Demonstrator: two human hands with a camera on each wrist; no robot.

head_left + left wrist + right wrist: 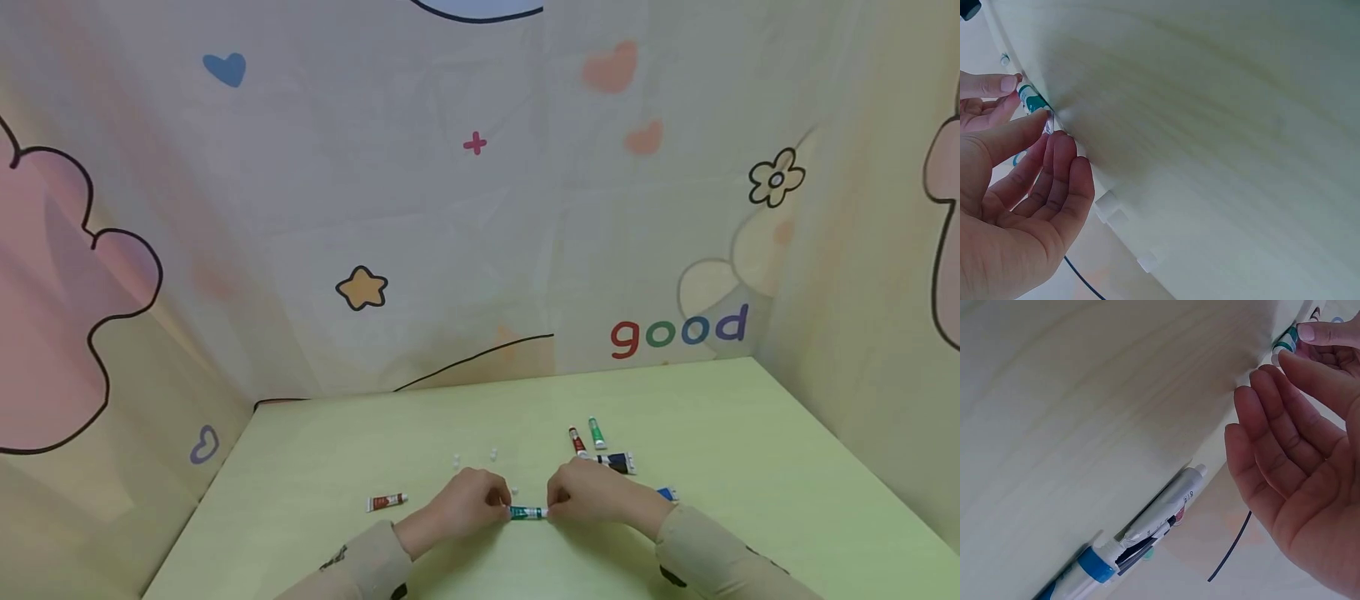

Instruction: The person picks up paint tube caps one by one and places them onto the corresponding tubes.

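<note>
A dark green paint tube (527, 513) lies level between my two hands, close above or on the table. My left hand (474, 498) pinches its flat tail end between thumb and fingertips. At the other end, the thumb and forefinger of my right hand (588, 492) pinch the white cap (1275, 357). In the left wrist view the tube's green and white body (1032, 99) shows between both sets of fingers. Whether the cap is loose on the neck cannot be seen.
A red-brown tube (387, 502) lies left of my hands. To the right are a dark red tube (577, 442), a light green tube (596, 432), a black tube (618, 463) and a partly hidden blue tube (667, 494). Small white caps (493, 455) stand beyond my hands.
</note>
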